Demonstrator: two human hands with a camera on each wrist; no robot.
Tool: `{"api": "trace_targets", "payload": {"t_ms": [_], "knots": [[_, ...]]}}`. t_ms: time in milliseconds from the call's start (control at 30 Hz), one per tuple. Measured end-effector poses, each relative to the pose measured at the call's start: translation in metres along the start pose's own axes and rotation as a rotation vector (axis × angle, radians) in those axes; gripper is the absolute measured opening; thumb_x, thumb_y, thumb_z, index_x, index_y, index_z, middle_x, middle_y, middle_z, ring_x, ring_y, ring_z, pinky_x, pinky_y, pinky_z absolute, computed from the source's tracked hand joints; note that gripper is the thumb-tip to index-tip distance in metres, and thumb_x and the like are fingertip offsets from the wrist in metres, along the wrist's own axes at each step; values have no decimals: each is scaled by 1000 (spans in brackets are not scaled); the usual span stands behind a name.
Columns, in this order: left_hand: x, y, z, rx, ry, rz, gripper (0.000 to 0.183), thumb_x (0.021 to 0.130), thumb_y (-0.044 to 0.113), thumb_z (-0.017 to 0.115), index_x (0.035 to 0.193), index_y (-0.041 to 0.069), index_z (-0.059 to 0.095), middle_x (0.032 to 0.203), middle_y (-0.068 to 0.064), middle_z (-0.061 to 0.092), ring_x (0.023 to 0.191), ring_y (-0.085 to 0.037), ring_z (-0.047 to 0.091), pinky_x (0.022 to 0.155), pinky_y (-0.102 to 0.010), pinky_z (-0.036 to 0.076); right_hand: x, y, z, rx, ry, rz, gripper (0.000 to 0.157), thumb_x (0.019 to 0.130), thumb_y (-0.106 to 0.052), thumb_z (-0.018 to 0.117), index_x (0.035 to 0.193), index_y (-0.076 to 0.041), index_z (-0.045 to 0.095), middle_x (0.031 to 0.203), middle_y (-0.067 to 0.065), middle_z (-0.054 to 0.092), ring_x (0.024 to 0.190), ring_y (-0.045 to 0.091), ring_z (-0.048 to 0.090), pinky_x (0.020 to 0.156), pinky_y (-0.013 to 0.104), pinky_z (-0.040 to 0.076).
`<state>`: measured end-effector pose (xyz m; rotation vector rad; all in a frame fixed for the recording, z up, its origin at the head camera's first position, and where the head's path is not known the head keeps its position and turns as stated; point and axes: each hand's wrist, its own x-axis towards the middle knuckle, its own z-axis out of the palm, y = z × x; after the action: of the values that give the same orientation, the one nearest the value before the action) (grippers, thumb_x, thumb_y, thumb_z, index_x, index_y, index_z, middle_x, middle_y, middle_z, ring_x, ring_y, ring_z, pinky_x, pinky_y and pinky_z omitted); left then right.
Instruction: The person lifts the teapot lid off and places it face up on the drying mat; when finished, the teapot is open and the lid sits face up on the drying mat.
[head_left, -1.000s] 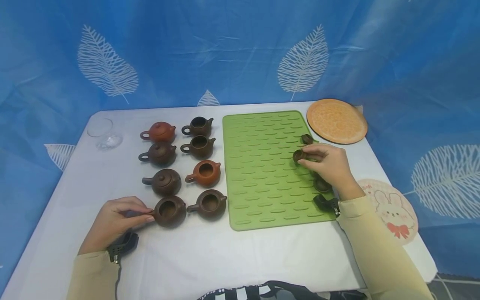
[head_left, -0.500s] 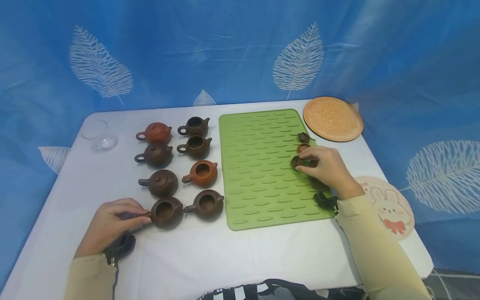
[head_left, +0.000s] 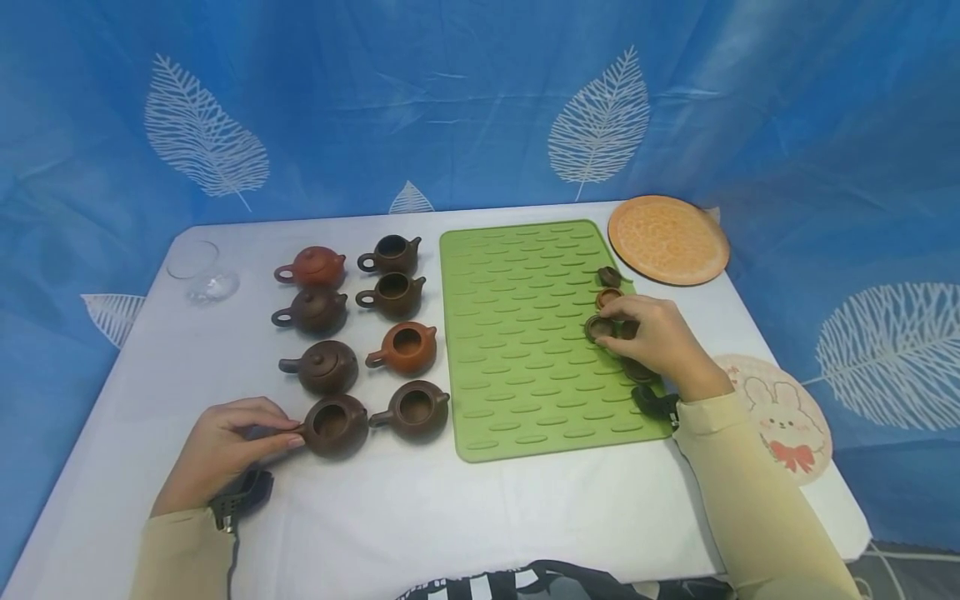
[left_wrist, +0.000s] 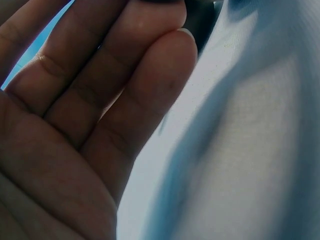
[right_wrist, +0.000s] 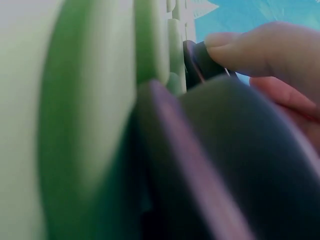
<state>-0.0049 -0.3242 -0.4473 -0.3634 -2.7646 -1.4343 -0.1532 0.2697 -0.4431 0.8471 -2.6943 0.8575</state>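
In the head view my left hand pinches the handle of a lidless brown teapot standing on the table. My right hand pinches a small brown teapot lid, hollow side up, at the right part of a green mat. Just beyond it lie an orange lid and a dark lid. Another dark lid is partly hidden under the hand. In the right wrist view a fingertip touches the pinched lid, while a large blurred lid fills the foreground.
Left of the mat, small teapots stand in two columns, including a red lidded one and an orange lidless one. Clear glassware sits far left. A round orange board and a rabbit-print round mat lie at the right.
My right hand has brought the brown lid slightly toward me and turned it from tilted to hollow side up. The orange lid behind it has come into view. My left hand keeps its hold.
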Motion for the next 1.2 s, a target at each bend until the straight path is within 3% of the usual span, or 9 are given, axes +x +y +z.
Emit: {"api": "trace_targets", "payload": {"t_ms": [300, 967, 1200], "knots": [[-1, 1, -1, 11, 5, -5, 26, 74, 3, 96, 92, 19, 85, 91, 4, 76, 85, -14, 70, 81, -17, 53, 0, -1, 2, -14, 15, -48, 42, 75, -1, 95, 113, -4, 78, 105, 8, 76, 84, 24, 70, 68, 44, 57], [0, 2, -1, 58, 0, -42, 23, 76, 12, 97, 92, 23, 84, 92, 7, 76, 87, -14, 69, 82, -16, 51, -1, -1, 2, -38, 27, -60, 45, 75, -6, 97, 115, -3, 77, 111, 9, 76, 100, 32, 71, 83, 52, 57], [0, 2, -1, 74, 16, -60, 30, 75, 12, 98, 100, 16, 83, 101, 2, 76, 95, -8, 68, 89, -12, 47, 1, -5, 0, -29, 49, -81, 43, 75, -5, 96, 114, -3, 77, 110, 10, 76, 101, 32, 71, 86, 53, 57]]}}
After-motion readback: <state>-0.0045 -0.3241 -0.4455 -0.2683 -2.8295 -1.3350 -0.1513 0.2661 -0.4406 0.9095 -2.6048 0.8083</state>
